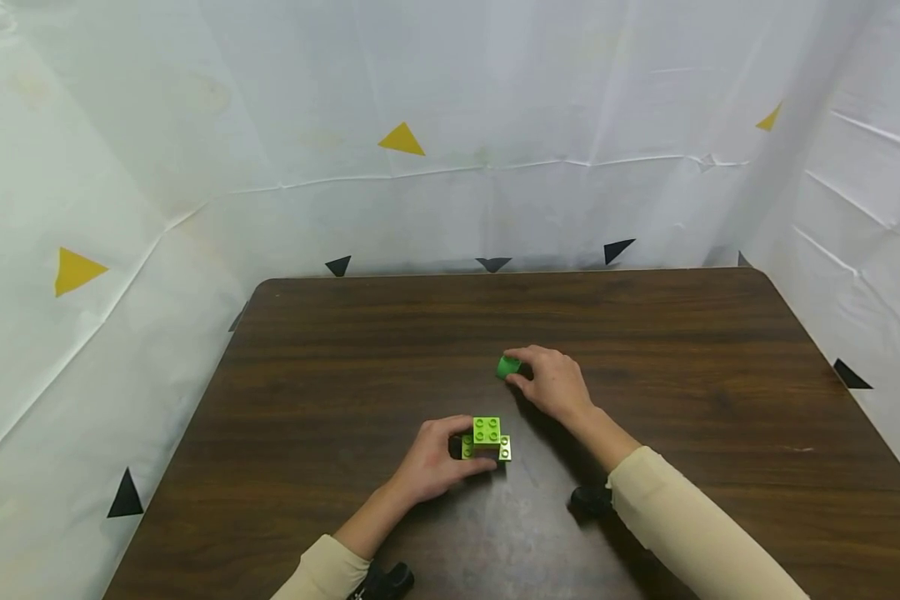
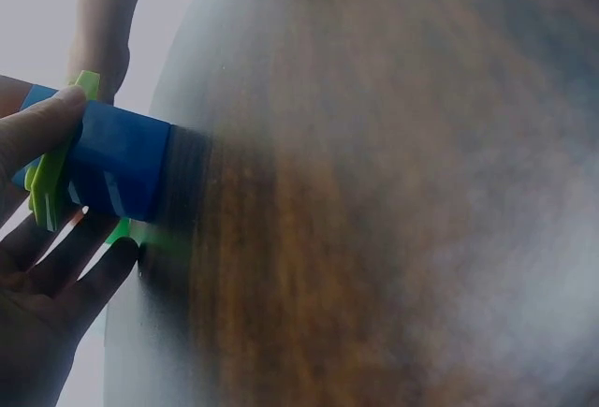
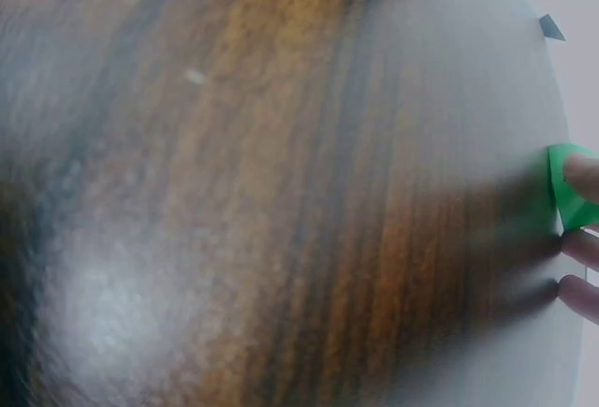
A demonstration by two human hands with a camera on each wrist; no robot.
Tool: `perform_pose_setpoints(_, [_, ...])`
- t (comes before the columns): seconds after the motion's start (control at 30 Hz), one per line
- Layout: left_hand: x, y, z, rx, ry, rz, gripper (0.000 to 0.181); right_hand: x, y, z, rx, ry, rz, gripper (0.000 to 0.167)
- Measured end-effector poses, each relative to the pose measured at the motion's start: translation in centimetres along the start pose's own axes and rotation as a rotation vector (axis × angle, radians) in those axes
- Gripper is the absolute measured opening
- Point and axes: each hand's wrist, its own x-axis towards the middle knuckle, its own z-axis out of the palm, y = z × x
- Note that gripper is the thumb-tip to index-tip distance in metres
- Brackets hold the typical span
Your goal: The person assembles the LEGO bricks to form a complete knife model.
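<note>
A small stack of toy building bricks (image 1: 487,431) stands near the middle of the table, with a lime-green studded brick on top and a wider lime piece (image 2: 54,173) below it. The left wrist view also shows a blue brick (image 2: 122,159) at the table end of the stack. My left hand (image 1: 437,460) holds the stack from the left, thumb on one side and fingers on the other. Farther back and to the right, my right hand (image 1: 557,385) pinches a green brick (image 1: 507,367) between thumb and fingers. That green brick's underside is hidden.
The dark wooden table (image 1: 330,358) has rounded far corners. White sheeting (image 1: 495,92) with yellow and black triangles hangs behind it and along both sides. A black wrist device (image 1: 590,502) sits by the right sleeve, another (image 1: 390,581) by the left.
</note>
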Motion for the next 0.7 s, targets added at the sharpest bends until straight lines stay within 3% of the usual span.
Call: perform_pose_setpoints(0.7, [0.0,-0.1,0.2,-0.003,0.023,0.057,0.034,-0.2,-1.7,-2.0,0.160,0.034,-0.046,0.036])
